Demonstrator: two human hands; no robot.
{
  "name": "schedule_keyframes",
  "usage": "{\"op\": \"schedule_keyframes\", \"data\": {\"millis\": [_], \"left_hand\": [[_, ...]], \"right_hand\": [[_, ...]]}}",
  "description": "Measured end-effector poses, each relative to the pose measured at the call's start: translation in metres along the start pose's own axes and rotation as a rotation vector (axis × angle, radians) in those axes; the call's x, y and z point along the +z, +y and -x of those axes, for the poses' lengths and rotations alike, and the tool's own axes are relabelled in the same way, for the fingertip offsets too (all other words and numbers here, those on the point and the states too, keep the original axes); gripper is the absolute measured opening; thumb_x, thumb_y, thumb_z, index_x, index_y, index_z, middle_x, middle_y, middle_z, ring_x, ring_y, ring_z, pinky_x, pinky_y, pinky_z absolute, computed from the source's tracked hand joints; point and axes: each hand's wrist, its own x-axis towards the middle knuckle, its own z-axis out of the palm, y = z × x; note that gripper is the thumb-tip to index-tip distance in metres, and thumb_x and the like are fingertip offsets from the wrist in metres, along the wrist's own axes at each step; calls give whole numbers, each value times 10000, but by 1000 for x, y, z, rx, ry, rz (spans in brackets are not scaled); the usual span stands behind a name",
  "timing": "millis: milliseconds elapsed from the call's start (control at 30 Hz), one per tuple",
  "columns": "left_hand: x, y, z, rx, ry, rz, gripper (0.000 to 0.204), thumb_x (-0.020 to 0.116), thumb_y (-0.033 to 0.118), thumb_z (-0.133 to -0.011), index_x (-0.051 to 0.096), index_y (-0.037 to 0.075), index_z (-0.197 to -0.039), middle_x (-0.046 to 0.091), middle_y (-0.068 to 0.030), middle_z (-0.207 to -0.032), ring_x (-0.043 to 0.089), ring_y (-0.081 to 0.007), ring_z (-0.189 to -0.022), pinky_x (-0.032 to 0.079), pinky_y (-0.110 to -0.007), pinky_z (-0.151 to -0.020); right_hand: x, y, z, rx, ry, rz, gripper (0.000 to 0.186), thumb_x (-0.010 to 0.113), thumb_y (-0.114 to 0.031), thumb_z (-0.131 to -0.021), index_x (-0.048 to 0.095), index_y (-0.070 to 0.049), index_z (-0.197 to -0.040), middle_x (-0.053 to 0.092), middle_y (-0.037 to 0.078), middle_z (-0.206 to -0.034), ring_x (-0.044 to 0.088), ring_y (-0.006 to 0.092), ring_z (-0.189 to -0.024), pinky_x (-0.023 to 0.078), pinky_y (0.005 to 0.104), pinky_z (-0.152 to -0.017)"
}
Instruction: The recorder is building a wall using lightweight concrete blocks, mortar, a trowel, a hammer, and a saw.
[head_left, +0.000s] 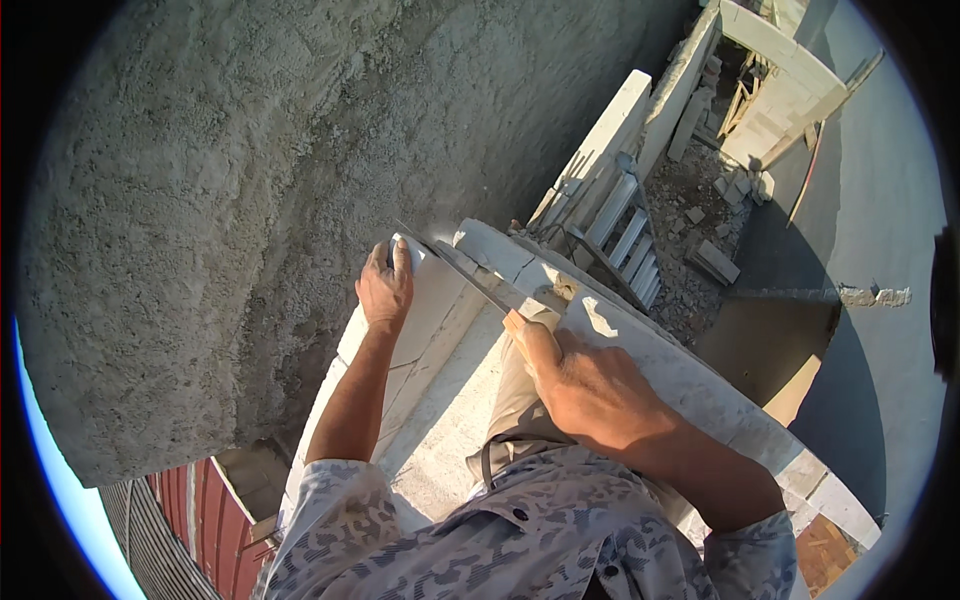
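My right hand (590, 385) is closed round the pale wooden handle (540, 318) of a handsaw. Its thin dark blade (472, 275) slants away to the upper left, over the far end of a white building block (420, 310). My left hand (385, 290) grips that block near its far left edge, thumb on top and fingers curled at the side, close to the blade's tip. Pale haze, perhaps dust, hangs beside the blade. How deep the blade sits in the block cannot be made out.
Light block walls (690, 375) surround me, with a rough grey cement wall (220, 200) at left. To the right, below, lie a metal ladder-like frame (628, 240), rubble (700, 215) and a grey floor (860, 220). Red roofing (205, 520) shows lower left.
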Motion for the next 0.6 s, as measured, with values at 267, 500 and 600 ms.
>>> {"op": "schedule_keyframes", "data": {"millis": [267, 500, 600], "left_hand": [[6, 22, -1, 9, -30, 41, 776, 447, 614, -1018, 598, -63, -1365, 630, -261, -1364, 574, -418, -1300, 381, -490, -1117], [-14, 5, 6, -35, 53, -23, 778, 444, 621, -1017, 597, -57, -1368, 631, -256, -1365, 573, -405, -1307, 374, -493, -1121], [-13, 14, 2, -28, -29, 20, 762, 456, 615, -1015, 598, -40, -1378, 628, -238, -1380, 568, -394, -1317, 368, -500, -1124]], "right_hand": [[29, 8, -58, -27, 46, 74, 379, 607, -25, -911, 483, 109, -1244, 682, 273, -797, 733, 348, -624, 594, 394, -501], [-30, -18, 28, 68, -55, -23, 275, 529, -79, -1000, 444, 2, -1248, 703, 247, -852, 729, 433, -779, 590, 498, -628], [1, -6, -25, 66, -30, 11, 240, 513, -109, -1025, 441, 19, -1215, 702, 246, -827, 731, 425, -760, 590, 495, -616]]}}
